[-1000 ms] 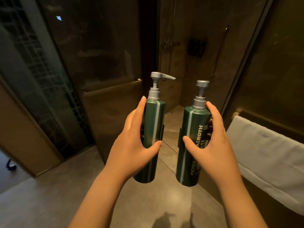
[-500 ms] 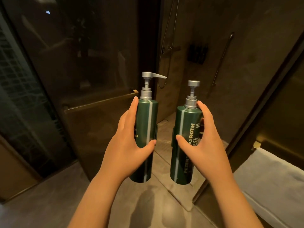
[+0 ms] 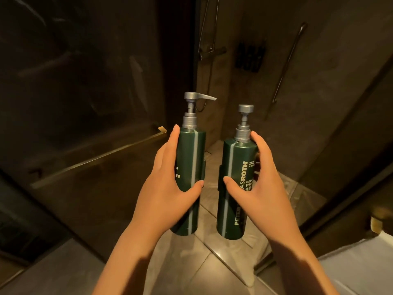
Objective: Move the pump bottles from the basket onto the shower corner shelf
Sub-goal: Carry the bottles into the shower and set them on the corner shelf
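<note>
Hands are raised in front of the person, each clamped on one dark green pump bottle, and both bottles are held upright in the air above the floor (image 3: 180,265). The left hand (image 3: 168,188) wraps the left bottle (image 3: 189,150) from its left side, thumb across the front near the pale vertical stripe and forefinger stretched up to the shoulder. The right hand (image 3: 263,188) grips the right bottle (image 3: 235,160) from its right side, thumb pressed on the front beside the white lettering and forefinger reaching up to the silver collar. The two bottles stand side by side, near each other but apart, with a narrow gap between them. The left bottle sits slightly higher. Its silver pump (image 3: 191,96) has the spout pointing right, while the other pump head (image 3: 246,108) faces the camera end-on.

Behind the bottles a shower stall opens, with a dark glass door (image 3: 85,81) on the left carrying a brass-coloured bar handle (image 3: 95,160). On the stall's far wall hang a shower hose and mixer (image 3: 210,50), a dark wall holder (image 3: 248,57) whose contents are too dim to make out, and a slanted grab rail (image 3: 287,62). A white towel (image 3: 361,271) lies at the lower right edge.
</note>
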`<state>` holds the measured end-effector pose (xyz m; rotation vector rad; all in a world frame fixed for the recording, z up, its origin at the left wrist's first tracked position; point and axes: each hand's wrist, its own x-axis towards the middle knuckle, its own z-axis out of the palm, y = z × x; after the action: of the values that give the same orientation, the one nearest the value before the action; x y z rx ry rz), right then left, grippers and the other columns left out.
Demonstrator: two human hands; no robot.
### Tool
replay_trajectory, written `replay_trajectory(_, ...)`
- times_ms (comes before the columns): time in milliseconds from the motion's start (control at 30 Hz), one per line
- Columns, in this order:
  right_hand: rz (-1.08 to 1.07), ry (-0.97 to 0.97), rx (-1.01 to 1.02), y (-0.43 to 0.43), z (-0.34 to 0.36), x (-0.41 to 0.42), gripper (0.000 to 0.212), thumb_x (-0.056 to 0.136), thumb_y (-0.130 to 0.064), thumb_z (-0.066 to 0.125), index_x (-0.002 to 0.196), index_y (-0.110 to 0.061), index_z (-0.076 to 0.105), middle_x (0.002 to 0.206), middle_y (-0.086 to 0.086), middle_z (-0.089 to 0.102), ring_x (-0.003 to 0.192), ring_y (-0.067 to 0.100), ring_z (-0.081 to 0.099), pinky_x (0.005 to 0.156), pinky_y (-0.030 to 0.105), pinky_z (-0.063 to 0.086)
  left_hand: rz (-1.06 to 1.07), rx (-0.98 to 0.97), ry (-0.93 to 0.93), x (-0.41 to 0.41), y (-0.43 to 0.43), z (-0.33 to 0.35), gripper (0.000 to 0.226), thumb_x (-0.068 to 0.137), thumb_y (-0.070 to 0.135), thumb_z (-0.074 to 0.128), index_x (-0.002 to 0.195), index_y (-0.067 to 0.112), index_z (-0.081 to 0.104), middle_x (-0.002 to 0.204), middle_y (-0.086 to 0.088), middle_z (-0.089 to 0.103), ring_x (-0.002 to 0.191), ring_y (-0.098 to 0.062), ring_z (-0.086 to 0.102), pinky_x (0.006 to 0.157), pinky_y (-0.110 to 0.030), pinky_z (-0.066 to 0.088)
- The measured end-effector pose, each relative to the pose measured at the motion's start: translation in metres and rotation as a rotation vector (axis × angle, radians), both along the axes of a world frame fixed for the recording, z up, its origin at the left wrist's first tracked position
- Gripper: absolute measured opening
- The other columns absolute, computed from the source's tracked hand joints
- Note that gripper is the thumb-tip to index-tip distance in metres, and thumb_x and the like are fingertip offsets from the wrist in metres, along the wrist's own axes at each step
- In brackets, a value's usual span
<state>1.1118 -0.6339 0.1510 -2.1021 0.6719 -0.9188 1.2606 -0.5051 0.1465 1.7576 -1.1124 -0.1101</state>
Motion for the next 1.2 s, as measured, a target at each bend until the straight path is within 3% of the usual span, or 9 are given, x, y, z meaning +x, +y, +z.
replay_trajectory(100, -0.009, -0.004, 0.036, -0.036, -0.01, 0.015, 0.092, 0.073, -0.037, 0.074, 0.135, -0.064, 0.012, 0.123, -0.042, 0.037, 0.112, -0.018, 0.041, 0.085, 0.016, 0.038, -0.006, 0.014, 0.003, 0.017, -0.036, -0.004, 0.11, 0.07, 0.035, 0.077, 0.136, 0.065, -0.007, 0.13, 0.043, 0.02, 0.102, 0.03, 0.037, 0.065, -0.01, 0.038)
replay_trajectory(333, 0.03, -0.024, 0.059, -0.143, -0.011, 0.048, 0.09, 0.072, -0.034, 0.074, 0.138, -0.058, 0.018, 0.129, -0.027, 0.045, 0.115, -0.002, 0.049, 0.095, 0.03, 0.046, 0.008, 0.039, -0.037, 0.04, -0.141, 0.001, 0.111, 0.071, 0.034, 0.077, 0.138, 0.062, -0.007, 0.129, 0.043, 0.023, 0.102, 0.024, 0.042, 0.063, -0.014, 0.043)
replay_trajectory(500, 0.046, -0.093, 0.056, -0.235, 0.014, 0.063, 0.09, 0.071, -0.034, 0.075, 0.137, -0.059, 0.018, 0.128, -0.021, 0.049, 0.112, 0.0, 0.054, 0.092, 0.034, 0.05, 0.019, 0.023, -0.095, 0.055, -0.229, 0.03, 0.111, 0.071, 0.036, 0.077, 0.139, 0.06, -0.008, 0.122, 0.056, 0.015, 0.098, 0.032, 0.036, 0.054, -0.004, 0.036)
replay_trajectory(700, 0.032, -0.082, -0.067, -0.32, 0.02, 0.078, 0.091, 0.072, -0.033, 0.074, 0.139, -0.055, 0.017, 0.116, -0.033, 0.044, 0.108, -0.007, 0.05, 0.076, 0.015, 0.042, 0.029, 0.022, -0.114, 0.065, -0.307, 0.028, 0.11, 0.071, 0.04, 0.076, 0.137, 0.062, -0.009, 0.123, 0.056, 0.014, 0.098, 0.033, 0.036, 0.048, -0.003, 0.034)
replay_trajectory(867, 0.052, -0.058, -0.035, -0.37, 0.017, 0.097, 0.091, 0.073, -0.034, 0.073, 0.139, -0.056, 0.015, 0.117, -0.034, 0.041, 0.108, -0.008, 0.049, 0.076, 0.015, 0.041, 0.036, 0.031, -0.095, 0.086, -0.357, 0.025, 0.11, 0.07, 0.04, 0.076, 0.137, 0.063, -0.008, 0.122, 0.058, 0.012, 0.099, 0.033, 0.035, 0.063, -0.009, 0.034)
replay_trajectory(1033, 0.035, -0.054, -0.003, -0.421, 0.011, 0.119, 0.093, 0.073, -0.035, 0.074, 0.139, -0.058, 0.013, 0.125, -0.024, 0.046, 0.111, -0.004, 0.051, 0.083, 0.02, 0.043, 0.045, 0.034, -0.087, 0.114, -0.413, 0.017, 0.113, 0.069, 0.037, 0.078, 0.136, 0.064, -0.009, 0.121, 0.059, 0.01, 0.099, 0.035, 0.032, 0.064, -0.007, 0.032)
replay_trajectory(1200, -0.007, -0.04, -0.054, -0.481, 0.007, 0.151, 0.092, 0.073, -0.036, 0.073, 0.139, -0.057, 0.013, 0.12, -0.035, 0.039, 0.106, -0.018, 0.044, 0.078, 0.01, 0.038, 0.013, 0.008, -0.08, 0.149, -0.481, 0.01, 0.112, 0.069, 0.036, 0.078, 0.136, 0.064, -0.007, 0.12, 0.06, 0.011, 0.1, 0.035, 0.031, 0.066, -0.009, 0.033)
